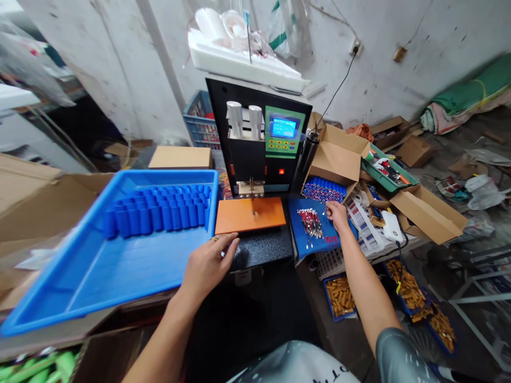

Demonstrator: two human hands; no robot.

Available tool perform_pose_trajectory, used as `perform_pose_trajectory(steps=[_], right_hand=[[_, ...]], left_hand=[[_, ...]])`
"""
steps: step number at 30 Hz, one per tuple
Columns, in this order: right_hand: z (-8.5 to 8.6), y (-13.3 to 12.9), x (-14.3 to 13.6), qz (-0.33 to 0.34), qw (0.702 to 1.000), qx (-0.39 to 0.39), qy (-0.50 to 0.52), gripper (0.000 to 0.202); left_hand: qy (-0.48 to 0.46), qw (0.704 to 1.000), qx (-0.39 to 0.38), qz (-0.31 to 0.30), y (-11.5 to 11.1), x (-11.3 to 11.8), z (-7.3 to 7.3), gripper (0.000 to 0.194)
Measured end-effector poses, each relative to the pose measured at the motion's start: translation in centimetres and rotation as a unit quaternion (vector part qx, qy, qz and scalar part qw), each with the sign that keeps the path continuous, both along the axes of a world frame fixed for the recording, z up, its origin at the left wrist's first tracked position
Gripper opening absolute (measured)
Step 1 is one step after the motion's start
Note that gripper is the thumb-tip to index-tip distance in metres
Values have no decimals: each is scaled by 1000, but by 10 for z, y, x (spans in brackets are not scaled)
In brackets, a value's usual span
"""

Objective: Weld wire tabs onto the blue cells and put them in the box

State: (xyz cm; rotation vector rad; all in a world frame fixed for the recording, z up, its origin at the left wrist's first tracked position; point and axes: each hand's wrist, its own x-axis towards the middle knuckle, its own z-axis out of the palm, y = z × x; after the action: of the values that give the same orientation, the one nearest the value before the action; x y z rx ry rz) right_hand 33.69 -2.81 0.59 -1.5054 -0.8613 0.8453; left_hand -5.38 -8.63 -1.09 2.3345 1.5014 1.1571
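My left hand [211, 260] rests with its fingertips at the front left edge of an orange board [267, 214], thumb and fingers apart, holding nothing. That board lies under the electrode pins [252, 187] of a black spot welder [247, 165] with a lit blue screen [283, 127]. My right hand [337, 215] is closed in a pinch at the right of a pile of red and black wire leads [310, 222] on a blue mat [319, 243]. A small white end at its fingertips looks like that of a wire lead; the rest is hidden.
Left stands a blue tray [120, 287] with rows of blue-wrapped cylindrical cells [159, 213]. More blue cells [325, 189] sit in an open cardboard box [339, 154] beside the welder. A green bin [389, 170] stands right; trays of orange-brown cells [339, 296] are below.
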Motion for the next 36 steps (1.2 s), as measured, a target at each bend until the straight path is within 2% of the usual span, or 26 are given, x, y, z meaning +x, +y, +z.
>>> perform_pose_trajectory(steps=[6,11,14,16,20,25,31,33,36], right_hand=[[25,-11,-24,63,988,69,119,35],[37,-26,-79,135,971,95,174,36],[37,-36,-119,165,958,112,204,34],[35,-42,-143,183,951,117,219,32],[29,-51,-176,203,948,122,214,31],[23,-55,-191,206,952,123,188,34],[18,-57,-192,208,955,133,163,34],[18,-58,-192,207,955,139,163,34],[17,-58,-193,207,954,140,165,33]], left_hand=[[-63,998,-2,-15,-1,4,12,30],[-214,974,-57,-42,-14,30,31,27],[-296,942,-141,-74,-18,56,39,29],[-351,909,-206,-88,-17,70,40,32],[-426,851,-286,-111,-11,81,40,31],[-495,796,-329,-113,-11,76,38,29],[-573,685,-432,-129,-14,69,32,41],[-572,676,-444,-133,-14,68,31,44],[-553,689,-447,-140,-15,66,30,42]])
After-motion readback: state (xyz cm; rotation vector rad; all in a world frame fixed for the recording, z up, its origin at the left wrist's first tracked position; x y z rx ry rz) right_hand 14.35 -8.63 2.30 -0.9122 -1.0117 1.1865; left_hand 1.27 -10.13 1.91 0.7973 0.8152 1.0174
